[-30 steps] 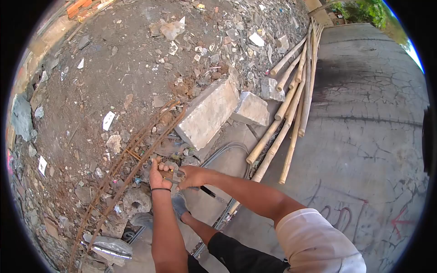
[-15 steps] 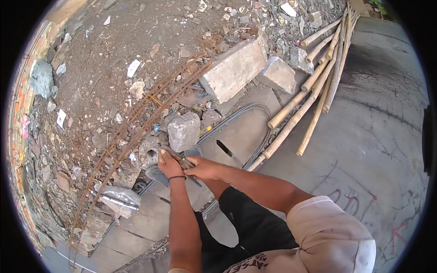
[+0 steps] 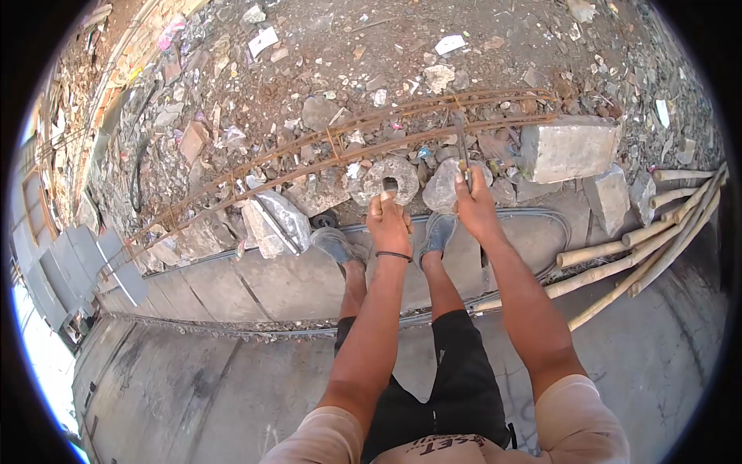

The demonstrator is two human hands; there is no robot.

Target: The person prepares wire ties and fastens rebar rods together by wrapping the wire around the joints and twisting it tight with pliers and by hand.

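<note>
In the head view my left hand (image 3: 389, 224), with a dark band at the wrist, is closed; a short brownish end shows above its fingers, too small to name. My right hand (image 3: 475, 205) grips a long, thin metal tool (image 3: 462, 147) that points away from me. The tool's far end overlaps a rusty rebar frame (image 3: 340, 155) lying across the rubble. Beyond my left hand sits a round concrete lump (image 3: 398, 174) with a hole. A grey stone (image 3: 442, 185) rests by my right hand. The hands are apart.
Large concrete blocks (image 3: 572, 151) lie at the right, near bamboo poles (image 3: 599, 272). Grey cable or pipe (image 3: 556, 224) runs along the paved strip. My shoes (image 3: 439, 232) stand at the rubble's edge. Grey sheets (image 3: 73, 267) are at the far left.
The view has swung, so the rebar now lies across it and the poles sit lower right. My hands, close together before, have separated; the long tool is in my right hand.
</note>
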